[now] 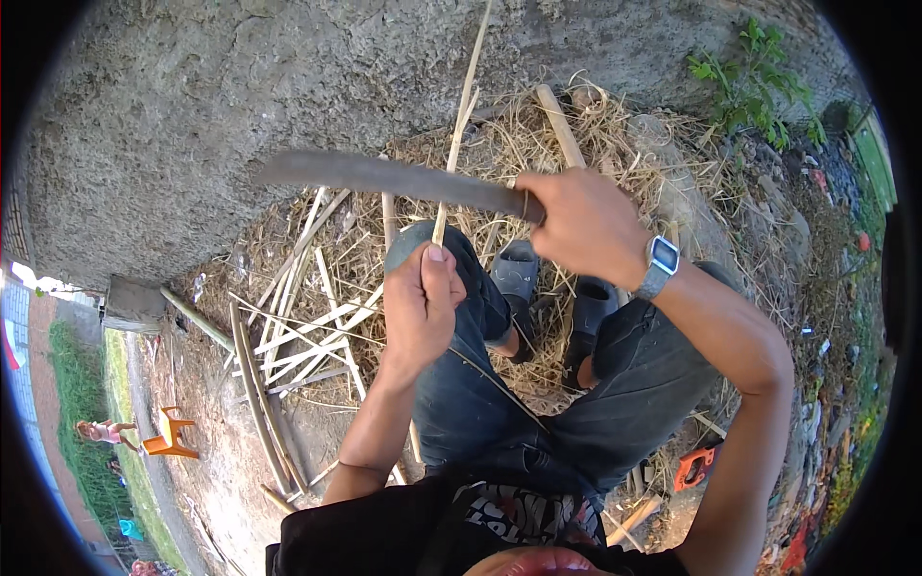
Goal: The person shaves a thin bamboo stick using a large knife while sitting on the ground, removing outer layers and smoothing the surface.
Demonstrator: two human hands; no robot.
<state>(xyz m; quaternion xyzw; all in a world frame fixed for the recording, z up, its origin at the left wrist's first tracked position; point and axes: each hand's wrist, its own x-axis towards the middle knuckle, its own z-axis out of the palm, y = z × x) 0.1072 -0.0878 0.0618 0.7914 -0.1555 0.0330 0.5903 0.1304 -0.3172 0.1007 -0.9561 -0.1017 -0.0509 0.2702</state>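
Observation:
My left hand [423,300] is closed round the lower end of a thin, pale bamboo strip [467,108], its thumb along it. The strip points up and away toward the wall, with a sliver splitting off its side. In my right hand [588,227] is a machete [375,176], gripped by its handle, which the fingers mostly hide. Its long, dark blade reaches left across the strip, above my left hand. Whether the edge touches the strip I cannot tell.
Several pale split strips [322,336] and longer poles [255,398] lie left of my knees. Shavings [615,125] cover the ground before my shoes [516,274], beneath a rough grey wall [240,96]. A saw's orange handle [693,468] is at right; an orange stool [169,434] and a person [104,432] are far left.

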